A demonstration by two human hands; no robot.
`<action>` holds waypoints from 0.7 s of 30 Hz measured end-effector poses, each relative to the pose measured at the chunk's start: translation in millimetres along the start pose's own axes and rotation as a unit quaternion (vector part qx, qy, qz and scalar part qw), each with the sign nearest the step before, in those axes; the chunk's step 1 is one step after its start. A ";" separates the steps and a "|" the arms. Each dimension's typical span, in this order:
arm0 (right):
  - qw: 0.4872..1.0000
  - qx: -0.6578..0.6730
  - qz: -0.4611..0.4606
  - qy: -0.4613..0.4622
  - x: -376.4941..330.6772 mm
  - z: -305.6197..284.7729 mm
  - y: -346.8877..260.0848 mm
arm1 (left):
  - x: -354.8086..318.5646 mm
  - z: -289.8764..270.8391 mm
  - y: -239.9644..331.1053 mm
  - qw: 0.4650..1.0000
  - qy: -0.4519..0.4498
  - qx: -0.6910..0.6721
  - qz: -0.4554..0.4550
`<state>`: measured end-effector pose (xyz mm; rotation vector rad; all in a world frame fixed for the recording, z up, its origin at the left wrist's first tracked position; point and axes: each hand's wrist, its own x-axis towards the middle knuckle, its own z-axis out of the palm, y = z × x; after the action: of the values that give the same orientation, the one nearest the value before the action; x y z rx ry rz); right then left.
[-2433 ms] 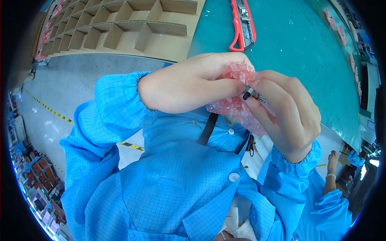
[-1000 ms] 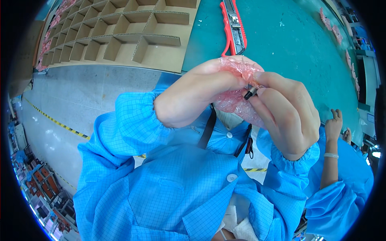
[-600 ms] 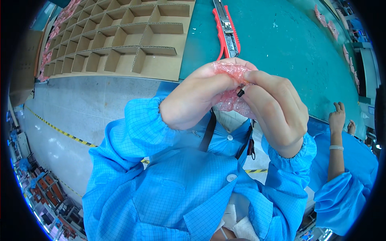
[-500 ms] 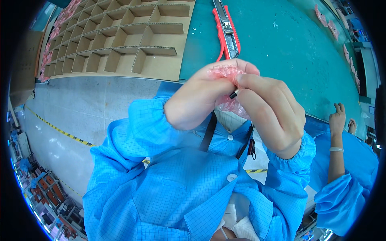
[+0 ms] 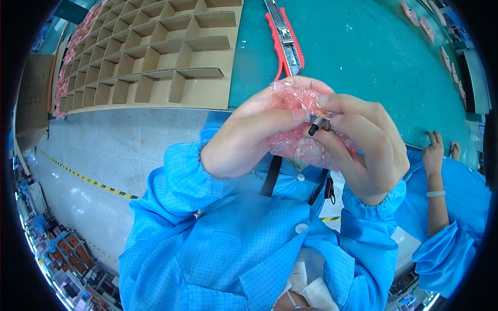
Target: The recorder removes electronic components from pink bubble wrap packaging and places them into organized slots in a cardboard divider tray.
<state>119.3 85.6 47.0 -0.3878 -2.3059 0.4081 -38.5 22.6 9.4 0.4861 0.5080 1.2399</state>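
Pink bubble wrap (image 5: 296,146) is spread between my two hands, in front of my chest. My left hand (image 5: 254,124) is closed on its left side, the thumb pressing the film near the opening. From that opening pokes a small metal cylinder with a black tip (image 5: 315,127); the rest of it is hidden in the wrap. Bent around the right side of the wrap, my right hand (image 5: 371,140) pinches it, fingers beside the metal part. Just beyond my left fingers, a red utility knife (image 5: 285,39) lies on the green table (image 5: 358,62).
A cardboard divider grid (image 5: 150,57) stands on the table at the left, with pink wrap pieces (image 5: 78,49) along its far side. More pink pieces (image 5: 426,28) lie at the far right. A co-worker's hand (image 5: 432,153) rests at the table's right edge.
The pink wrap is opened wider, and more of the black-tipped metal part shows. My right hand has shifted slightly right and its fingers have spread along the wrap.
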 end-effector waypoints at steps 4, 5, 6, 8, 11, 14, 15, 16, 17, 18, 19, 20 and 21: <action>1.000 -0.004 -0.006 -0.007 -3.1 -2.0 3.0 | 3.7 3.0 -3.2 1.000 -0.001 -0.006 0.010; 1.000 -0.005 -0.004 -0.002 -3.6 -1.2 2.9 | 4.8 3.8 -4.4 1.000 0.001 -0.006 0.016; 1.000 -0.006 -0.003 0.003 -4.0 -0.3 2.7 | 5.7 5.0 -4.8 1.000 0.001 -0.006 0.016; 1.000 -0.013 -0.005 0.000 -5.0 1.3 1.3 | 6.6 7.1 -5.0 0.998 -0.009 -0.062 0.026; 1.000 -0.016 -0.015 -0.001 -3.9 6.8 -0.6 | 8.0 4.2 -3.7 0.999 -0.037 -0.023 0.028; 1.000 -0.010 -0.027 -0.001 -1.5 5.6 3.4 | 10.3 5.3 -4.4 0.998 -0.014 -0.044 0.030; 1.000 -0.006 -0.030 -0.003 -0.9 4.6 5.4 | 10.9 6.6 -4.2 0.999 -0.014 -0.043 0.030; 1.000 -0.006 -0.030 -0.003 0.0 3.7 5.9 | 11.0 9.0 -3.8 0.997 -0.023 -0.053 0.047; 1.000 0.005 -0.026 0.003 1.0 2.1 5.3 | 10.2 11.2 -3.6 0.996 -0.030 -0.063 0.063; 1.000 0.017 -0.023 0.009 1.7 0.7 5.1 | 8.6 11.3 -2.3 0.996 -0.030 -0.064 0.063; 1.000 0.017 -0.022 0.009 2.1 -1.2 5.9 | 6.3 10.5 -0.4 0.995 -0.032 -0.072 0.055; 0.999 0.032 -0.024 -0.002 2.9 -3.1 7.1 | 4.8 10.4 1.1 0.995 -0.036 -0.080 0.048; 0.998 0.047 -0.026 -0.013 3.4 -3.7 7.8 | 4.4 11.3 1.6 0.995 -0.035 -0.080 0.048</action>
<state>120.9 94.7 48.4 -0.2769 -2.3071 0.4970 -31.8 26.4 18.9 0.4208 0.3259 1.3399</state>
